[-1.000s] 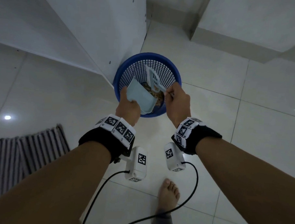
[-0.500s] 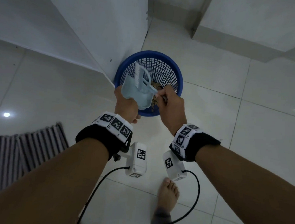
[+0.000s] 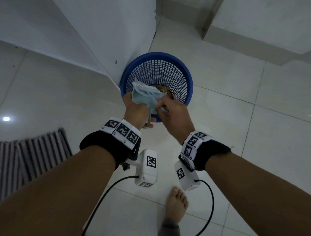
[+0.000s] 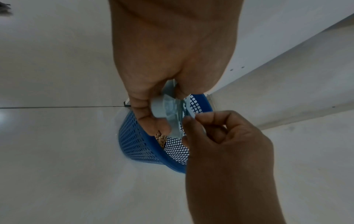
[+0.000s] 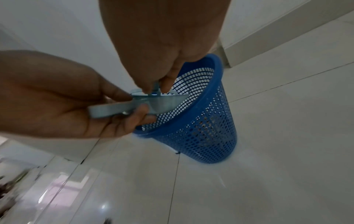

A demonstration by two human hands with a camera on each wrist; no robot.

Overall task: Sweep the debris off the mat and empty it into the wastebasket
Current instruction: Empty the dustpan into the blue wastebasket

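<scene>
A blue mesh wastebasket (image 3: 157, 77) stands on the tiled floor against a white cabinet corner, with brown debris (image 3: 163, 89) at its bottom. My left hand (image 3: 133, 107) grips the handle of a light blue dustpan (image 3: 145, 97), held over the basket's near rim. My right hand (image 3: 163, 108) pinches the handle of the small brush (image 3: 139, 84), which lies against the pan. In the left wrist view the dustpan handle (image 4: 164, 109) sits in my left fingers, above the debris (image 4: 161, 138). The right wrist view shows my right fingertips (image 5: 162, 86) on the brush above the pan (image 5: 166, 101).
A striped mat (image 3: 24, 158) lies on the floor at the left. The white cabinet (image 3: 101, 35) rises just left of the basket. A low wall step (image 3: 261, 33) runs at the back right. My bare foot (image 3: 176, 202) stands behind the hands.
The dustpan has tipped back from the basket. The brush has swung from upright to lie against the pan. Both hands have drawn closer together at the basket's near rim.
</scene>
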